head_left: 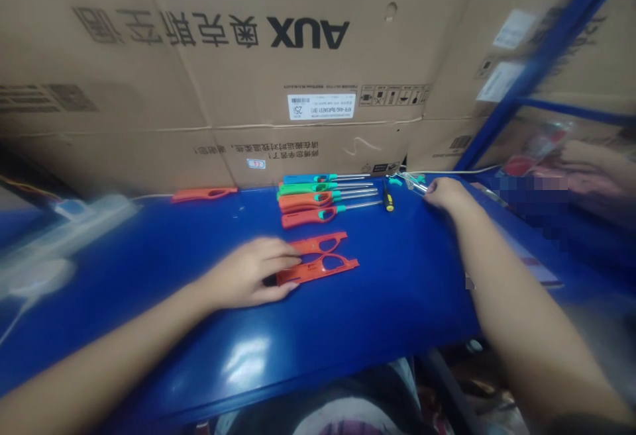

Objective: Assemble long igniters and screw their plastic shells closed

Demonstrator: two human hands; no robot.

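Two orange lighter shell halves, a nearer one (318, 269) and a farther one (320, 244), lie side by side on the blue table. My left hand (261, 271) has its thumb and fingers around the left end of the nearer half, and its fingertips reach the farther one. At the back right, my right hand (450, 194) pinches a thin silvery metal tube (420, 188) beside small green parts (396, 180). Its fingertips are partly hidden. Between the hands, several long-nosed lighters (305, 202) in blue, green and orange lie in a row, metal tubes pointing right.
A small yellow-and-black screwdriver (388, 201) lies right of the lighters. Another orange shell (203, 194) rests at the back left. A white power strip (84, 243) is at far left. Cardboard (223, 91) walls the back of the blue table (387, 296). Another person's arm (591, 163) shows at right.
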